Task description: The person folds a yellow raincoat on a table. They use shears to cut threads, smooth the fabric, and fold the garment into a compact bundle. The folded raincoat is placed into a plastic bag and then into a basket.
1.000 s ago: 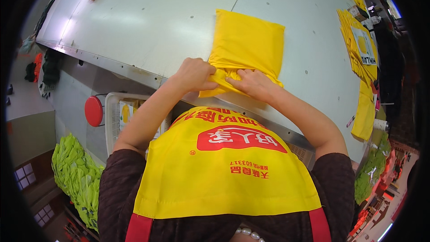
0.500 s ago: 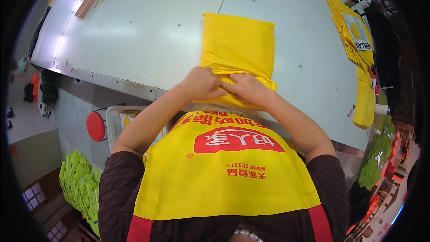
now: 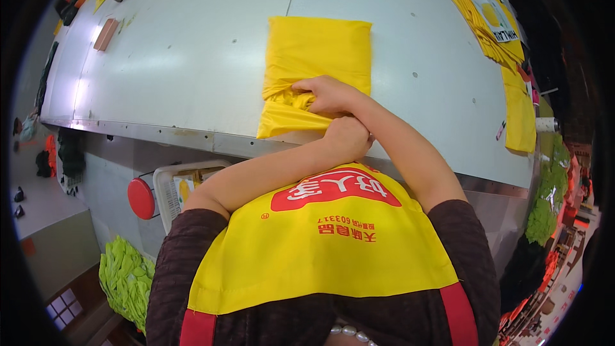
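Observation:
A squarish yellow bundle (image 3: 318, 45), glossy like thin folded fabric or film, lies on the pale table near its front edge. Its near end is crumpled, with a loose flap hanging toward me. My right hand (image 3: 328, 95) is closed on the crumpled folds, fingers bent and pointing left. Below it, under the right wrist, my left hand (image 3: 349, 138) is a fist at the flap's near right corner. What the left fingers grip is hidden. My forearms cross in front of the yellow apron (image 3: 320, 263) I wear.
Stacked yellow pieces (image 3: 483, 19) and a yellow strip (image 3: 519, 112) lie along the table's right side. A brownish block (image 3: 106, 34) sits far left. Below the table edge are a red round stool (image 3: 141, 198), a pale basket (image 3: 168, 192) and a lime-green heap (image 3: 125, 282).
My left hand has moved right and nearer, under the right wrist. My right hand has shifted left onto the crumpled folds. The bundle's flap now sticks out further left.

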Motion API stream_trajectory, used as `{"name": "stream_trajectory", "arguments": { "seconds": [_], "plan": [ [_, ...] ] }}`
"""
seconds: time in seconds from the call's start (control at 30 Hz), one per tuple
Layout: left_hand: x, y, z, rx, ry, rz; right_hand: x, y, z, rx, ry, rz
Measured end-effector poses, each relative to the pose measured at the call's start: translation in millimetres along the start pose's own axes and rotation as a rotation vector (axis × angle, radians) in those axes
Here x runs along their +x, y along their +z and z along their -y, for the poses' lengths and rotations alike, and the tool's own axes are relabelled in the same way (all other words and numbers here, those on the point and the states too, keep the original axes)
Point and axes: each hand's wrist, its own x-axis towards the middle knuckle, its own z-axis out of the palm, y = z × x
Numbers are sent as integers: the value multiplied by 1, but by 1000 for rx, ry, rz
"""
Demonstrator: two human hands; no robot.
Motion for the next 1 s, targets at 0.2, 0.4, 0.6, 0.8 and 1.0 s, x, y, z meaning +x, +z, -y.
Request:
{"name": "stream_trajectory", "arguments": {
  "seconds": [0.2,0.4,0.6,0.8,1.0],
  "plan": [
    [-2,-12,5,-11,-130,-26,-48,-31,7,530,-6,-109],
    [0,-12,2,35,-121,30,-111,-68,-24,189,429,-28],
    [-2,-2,7,-100,8,-114,-81,-18,-36,-404,558,-130],
    [4,-32,10,145,-86,121,-82,-30,-10,-354,626,-1],
    [-6,-114,41,412,-280,445,-107,-38,-23,117,606,-117]
  ]
}}
